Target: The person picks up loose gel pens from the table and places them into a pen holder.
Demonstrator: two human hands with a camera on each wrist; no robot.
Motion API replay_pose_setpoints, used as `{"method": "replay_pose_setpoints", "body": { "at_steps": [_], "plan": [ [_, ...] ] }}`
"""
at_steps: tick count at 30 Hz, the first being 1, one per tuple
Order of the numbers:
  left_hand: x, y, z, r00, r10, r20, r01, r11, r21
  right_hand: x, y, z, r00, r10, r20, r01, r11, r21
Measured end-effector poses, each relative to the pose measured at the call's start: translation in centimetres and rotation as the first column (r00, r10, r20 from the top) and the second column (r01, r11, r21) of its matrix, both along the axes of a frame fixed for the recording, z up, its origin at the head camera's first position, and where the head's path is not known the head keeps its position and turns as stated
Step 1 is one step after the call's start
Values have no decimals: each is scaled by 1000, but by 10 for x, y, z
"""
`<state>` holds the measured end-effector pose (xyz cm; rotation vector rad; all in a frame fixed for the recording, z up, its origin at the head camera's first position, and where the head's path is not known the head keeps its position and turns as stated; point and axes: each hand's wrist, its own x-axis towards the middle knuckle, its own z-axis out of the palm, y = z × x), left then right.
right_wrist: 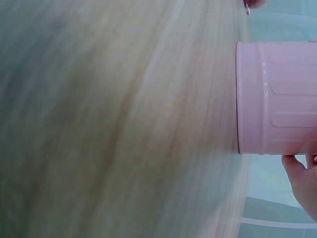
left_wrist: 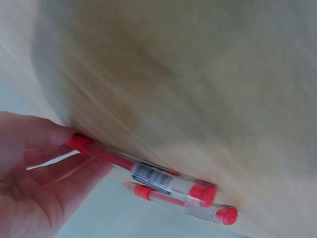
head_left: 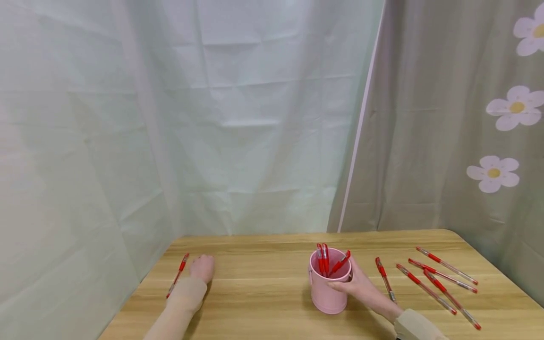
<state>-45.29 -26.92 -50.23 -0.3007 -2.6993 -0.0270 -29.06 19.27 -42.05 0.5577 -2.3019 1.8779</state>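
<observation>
Far-left pen (head_left: 182, 266): lies on the worktop (head_left: 255, 302) beside my left hand (head_left: 202, 268).
Held pen (left_wrist: 111, 157): pinched by that hand at its red end; I judge it light, stiff, slick, easiest held mid-barrel.
Barrel label (left_wrist: 152, 177): barcode-like stripes; I can't read any writing.
Pink cup (head_left: 329, 297): upright, three pens inside; probably light, rigid.
Right hand (head_left: 361, 285): grips its right wall.
Right-side pens (head_left: 426, 289): five, loose, likely to roll.

wood-grain table (head_left: 263, 307), pink bucket (head_left: 328, 298), pens (head_left: 435, 283) (red)

Curtained-off space: creased curtains (head_left: 263, 127) round wood-grain table (head_left: 263, 297).
</observation>
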Motion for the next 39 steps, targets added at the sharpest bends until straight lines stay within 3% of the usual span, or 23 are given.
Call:
{"method": "replay_pose_setpoints", "body": {
  "at_steps": [2, 3, 6, 8, 10, 13, 22, 32, 39],
  "plan": [
    [12, 8, 12, 1000, -13, -15, 12, 1000, -20, 0, 0, -1, 1000, 5, -6, -5, 1000, 0],
    [27, 22, 34, 998, 35, 49, -35, 999, -4, 0, 0, -1, 1000, 9, -8, -9, 1000, -3],
    [55, 38, 61, 998, 30, 51, -29, 999, -19, 0, 0, -1, 1000, 16, -19, -16, 1000, -6],
    [68, 44, 72, 998, 31, 60, -29, 999, -28, 1, 0, -1, 999, 23, -28, -23, 1000, -5],
    [74, 48, 79, 998, 31, 57, -30, 999, -26, 1, 0, -1, 999, 25, -28, -25, 1000, -2],
    [75, 49, 82, 1000, 13, 24, -12, 999, -29, 1, 0, -1, 1000, 23, -15, -23, 1000, -4],
    [61, 54, 85, 989, -62, -131, 59, 998, -25, -1, 0, 0, 999, -46, 2, 46, 997, 56],
    [59, 73, 105, 979, -116, -166, 119, 993, 6, 0, -1, 0, 999, -33, -4, 33, 999, 29],
    [62, 83, 110, 979, -116, -170, 130, 989, 73, 0, 0, -1, 1000, -6, 13, 5, 1000, 3]
  ]
}}
